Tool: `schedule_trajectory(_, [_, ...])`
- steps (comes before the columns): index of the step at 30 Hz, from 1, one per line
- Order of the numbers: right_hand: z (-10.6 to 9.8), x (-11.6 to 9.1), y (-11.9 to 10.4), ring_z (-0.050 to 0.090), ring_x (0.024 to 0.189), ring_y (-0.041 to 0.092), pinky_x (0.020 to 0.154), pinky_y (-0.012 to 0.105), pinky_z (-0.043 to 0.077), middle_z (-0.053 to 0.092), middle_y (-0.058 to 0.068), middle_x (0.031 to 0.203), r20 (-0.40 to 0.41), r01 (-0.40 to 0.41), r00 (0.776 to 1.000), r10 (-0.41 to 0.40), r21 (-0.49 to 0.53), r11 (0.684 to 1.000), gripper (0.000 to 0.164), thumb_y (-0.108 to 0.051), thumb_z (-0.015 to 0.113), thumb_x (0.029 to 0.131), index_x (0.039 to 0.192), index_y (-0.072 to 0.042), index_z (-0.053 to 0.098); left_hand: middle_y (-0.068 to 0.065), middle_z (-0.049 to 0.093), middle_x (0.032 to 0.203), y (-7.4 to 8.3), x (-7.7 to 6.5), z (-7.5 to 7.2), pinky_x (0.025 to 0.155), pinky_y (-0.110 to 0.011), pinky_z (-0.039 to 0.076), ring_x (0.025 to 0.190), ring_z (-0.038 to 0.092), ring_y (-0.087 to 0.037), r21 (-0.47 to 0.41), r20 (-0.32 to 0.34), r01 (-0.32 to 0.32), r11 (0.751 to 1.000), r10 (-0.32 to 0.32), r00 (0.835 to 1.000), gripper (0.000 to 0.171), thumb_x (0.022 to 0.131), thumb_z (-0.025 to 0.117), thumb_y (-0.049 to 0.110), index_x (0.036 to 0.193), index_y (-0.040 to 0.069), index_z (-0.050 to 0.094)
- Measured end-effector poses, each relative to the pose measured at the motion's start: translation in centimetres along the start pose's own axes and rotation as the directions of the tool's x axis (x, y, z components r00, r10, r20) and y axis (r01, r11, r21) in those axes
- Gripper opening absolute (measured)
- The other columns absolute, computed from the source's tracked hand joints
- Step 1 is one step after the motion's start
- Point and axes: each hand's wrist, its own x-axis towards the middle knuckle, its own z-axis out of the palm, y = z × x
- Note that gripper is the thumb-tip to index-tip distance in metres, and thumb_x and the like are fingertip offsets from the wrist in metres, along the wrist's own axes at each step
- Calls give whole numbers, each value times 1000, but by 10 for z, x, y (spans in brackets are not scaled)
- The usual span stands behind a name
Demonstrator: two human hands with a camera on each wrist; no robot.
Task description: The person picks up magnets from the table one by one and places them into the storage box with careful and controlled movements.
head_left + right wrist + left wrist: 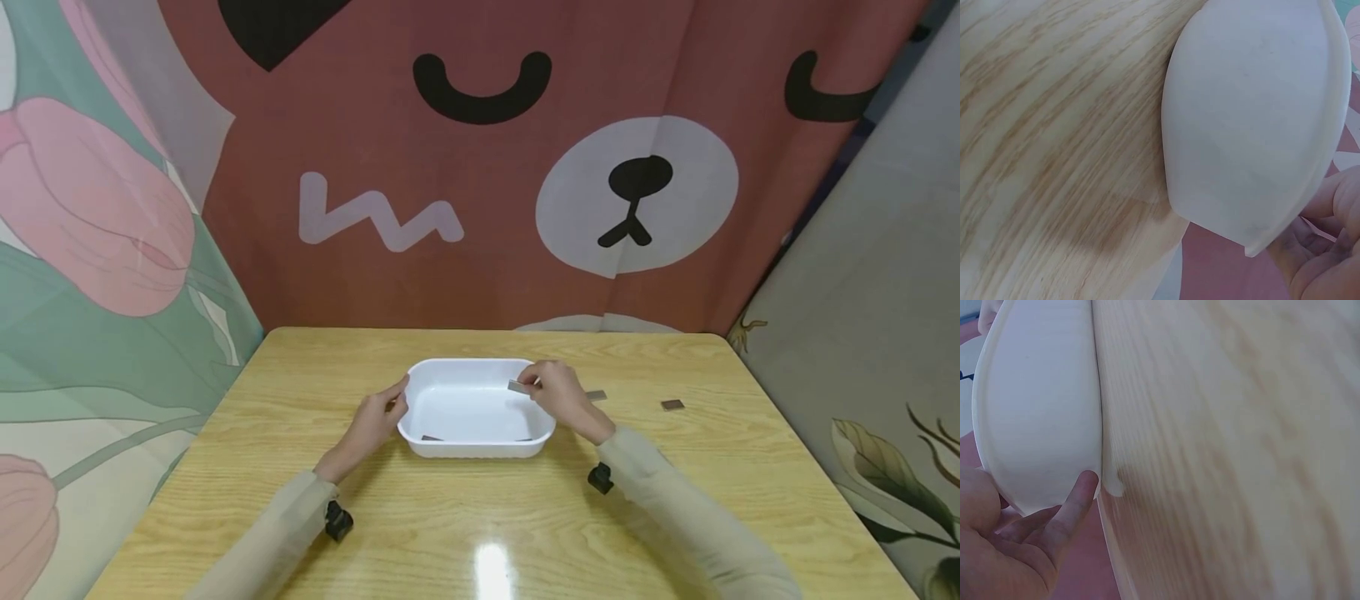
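A white rectangular tray (476, 450) stands on the wooden table. At its left end my left hand (375, 421) grips the rim; the left wrist view shows fingers (1075, 503) against the outer wall. My right hand (558, 393) pinches a small flat grey strip (517, 387) between thumb and fingers, over the tray's right end. In the right wrist view the tray wall (1247, 125) hides the strip, and only part of the hand (1329, 250) shows beyond the rim. Inside the tray, a thin dark piece (431, 438) lies by the front wall, mostly hidden.
To the right of the tray, another flat grey strip (597, 395) lies partly behind my right hand. Farther right is a small dark rectangular piece (672, 405). A printed bear curtain (480, 283) hangs behind the table's back edge, with patterned cloths at both sides.
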Motion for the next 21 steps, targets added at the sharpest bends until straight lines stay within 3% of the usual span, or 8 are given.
schedule_trajectory(21, [11,5,1,55,64,8,55,21,47,65,1,76,-31,8,999,-11,-76,997,17,4,65,73,81,-9,71,-17,53,119,0,0,0,42,-20,45,72,57,-15,14,-3,-5,1000,5,1000,40,90,45,8,130,1,42])
